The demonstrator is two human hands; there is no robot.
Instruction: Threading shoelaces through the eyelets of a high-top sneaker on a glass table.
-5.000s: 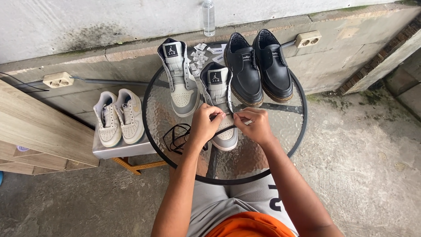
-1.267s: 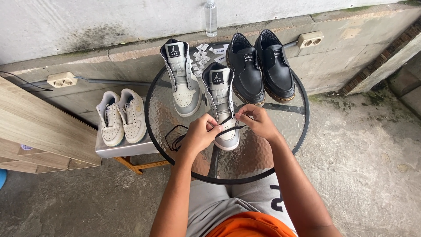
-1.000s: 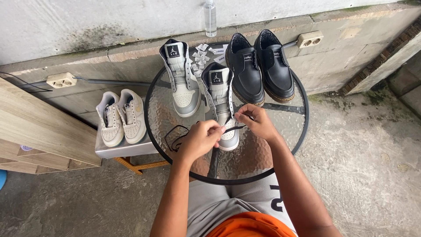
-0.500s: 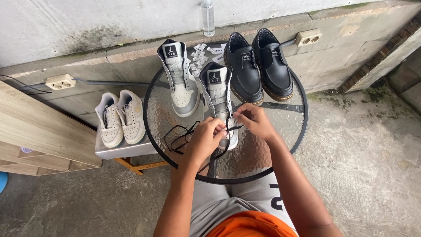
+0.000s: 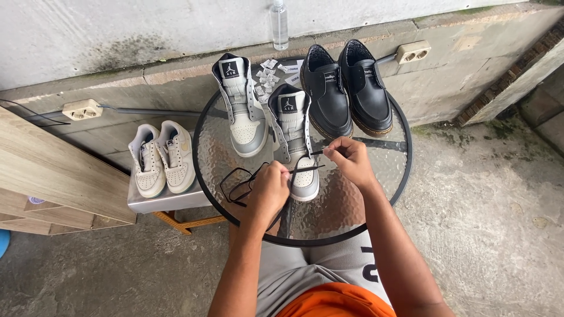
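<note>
Centrally, on the round glass-topped table with the black metal rim (image 5: 405, 154), we find the grey-and-white high-top sneaker (image 5: 296, 138) standing toe toward the person. Our left hand (image 5: 269, 189), at seven o'clock of the toe, has its fingers closed on the thin black shoelace (image 5: 308, 168); our right hand (image 5: 351, 159), at three o'clock, pinches the lace's other end. We judge the two hands are set either side of the shoe so the lace draws level across the lowest eyelets. Slack lace loops on the glass at nine o'clock. The shoe looks clean, its upper eyelets unlaced, tongue upright. Its matching sneaker (image 5: 242, 107) stands at eleven o'clock, a pair of black leather shoes (image 5: 346, 88) at one o'clock, and cream low sneakers (image 5: 161, 158) rest off the table at nine o'clock.
</note>
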